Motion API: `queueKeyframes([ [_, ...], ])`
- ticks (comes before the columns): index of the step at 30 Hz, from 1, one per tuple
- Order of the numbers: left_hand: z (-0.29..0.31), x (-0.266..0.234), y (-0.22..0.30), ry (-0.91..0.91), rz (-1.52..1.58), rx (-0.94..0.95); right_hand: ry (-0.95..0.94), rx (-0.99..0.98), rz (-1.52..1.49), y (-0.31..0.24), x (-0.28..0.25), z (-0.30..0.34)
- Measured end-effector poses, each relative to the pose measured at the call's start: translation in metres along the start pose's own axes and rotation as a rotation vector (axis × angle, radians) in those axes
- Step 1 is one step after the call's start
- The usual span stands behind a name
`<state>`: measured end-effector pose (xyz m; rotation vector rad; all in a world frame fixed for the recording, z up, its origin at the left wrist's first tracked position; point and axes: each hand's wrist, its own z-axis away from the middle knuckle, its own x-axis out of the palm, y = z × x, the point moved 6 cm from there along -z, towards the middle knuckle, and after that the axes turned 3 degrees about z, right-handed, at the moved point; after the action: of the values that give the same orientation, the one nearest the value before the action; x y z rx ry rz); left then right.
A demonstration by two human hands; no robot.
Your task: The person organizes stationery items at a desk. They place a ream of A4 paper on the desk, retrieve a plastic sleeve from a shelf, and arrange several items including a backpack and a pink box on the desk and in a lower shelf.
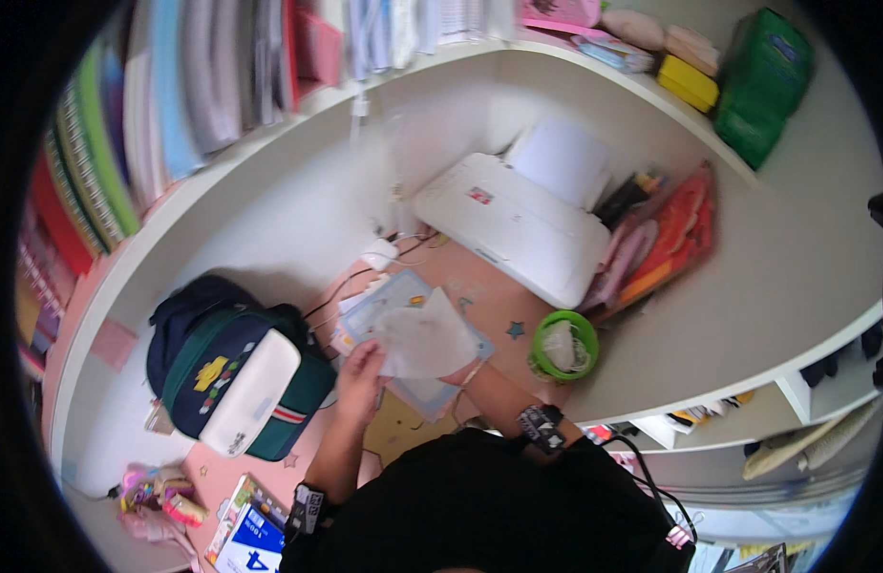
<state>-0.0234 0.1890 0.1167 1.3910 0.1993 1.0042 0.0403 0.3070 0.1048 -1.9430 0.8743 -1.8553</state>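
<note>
Left hand [363,371] pinched white sheet [427,336] by near-left edge; right hand [467,373] mostly hidden, grip unclear. Corner pointed away from hands; long axis unclear.

Desk before me: a pink top [499,285] printed with small stars, set into a white nook
Wall facing me: plain and pale [269,215], meeting the next side at a corner
Shelf over my desk: a white board [298,115], its edge bowed in my view
To my right: a broad greyish-white surface [756,258], wall or panel, I cannot tell which
Lower right: open white compartments [793,396] with an upright divider
Light around me: soft, with faint shade low on the wall
</note>
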Motion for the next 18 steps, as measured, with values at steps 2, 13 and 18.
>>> queueKeyframes([
  [2,0.001,-0.002,-0.005,-0.012,-0.02,-0.007,0.012,-0.114,0.747,0.001,-0.003,0.002],
  [13,0.001,0.0,-0.031,-0.048,-0.083,-0.16,0.43,0.031,1.694,-0.02,0.022,0.0],
  [18,-0.008,-0.011,-0.027,-0.068,0.138,-0.071,0.346,0.167,1.161,-0.005,-0.007,-0.019],
])
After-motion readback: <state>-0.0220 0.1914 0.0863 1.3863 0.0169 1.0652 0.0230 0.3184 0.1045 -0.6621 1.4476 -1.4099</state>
